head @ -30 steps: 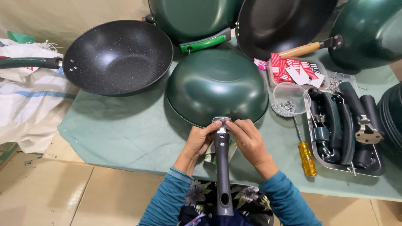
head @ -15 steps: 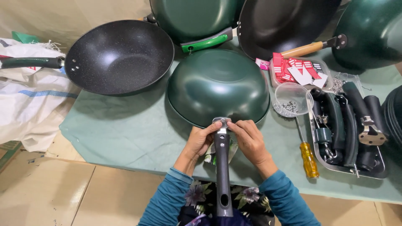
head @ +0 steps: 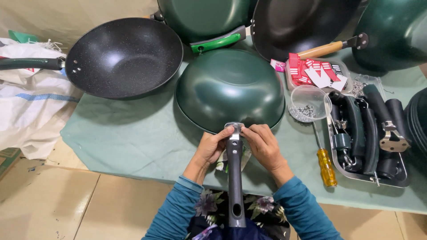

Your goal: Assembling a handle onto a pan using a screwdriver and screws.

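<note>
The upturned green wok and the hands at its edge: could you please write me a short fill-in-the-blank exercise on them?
1. The green wok lies ____ on the table cloth.
2. Both the left hand and the right hand hold the top end of a dark ____ at the wok's rim.
3. The screwdriver beside the metal tray has a ____ handle.
4. The clear cup holds small metal ____.

Missing words: upside down; handle; yellow; screws
</note>
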